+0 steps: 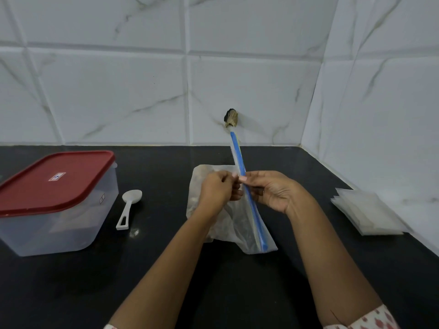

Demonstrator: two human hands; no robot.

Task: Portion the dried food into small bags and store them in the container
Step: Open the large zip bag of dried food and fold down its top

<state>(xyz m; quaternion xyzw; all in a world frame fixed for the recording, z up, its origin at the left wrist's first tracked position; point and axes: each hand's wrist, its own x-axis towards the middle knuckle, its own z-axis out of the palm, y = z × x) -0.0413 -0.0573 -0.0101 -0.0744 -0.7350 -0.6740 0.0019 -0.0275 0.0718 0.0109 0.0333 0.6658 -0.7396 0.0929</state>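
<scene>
A large clear zip bag (234, 230) with a blue zip strip lies on the black counter (213, 281), its strip running from the wall down toward me. Dark dried food shows dimly through the plastic. My left hand (217, 189) pinches one lip of the bag's mouth near the middle of the strip. My right hand (273, 189) pinches the opposite lip, thumb against the blue strip. A clear plastic container (54, 229) with a red lid stands shut at the left. A stack of small clear bags (368, 213) lies at the right.
A white plastic spoon (129, 207) lies between the container and the zip bag, bowl toward the wall. White marble-look tiles form the back wall and the right side wall (380, 115). A small dark plugged hole (231, 118) sits in the back wall.
</scene>
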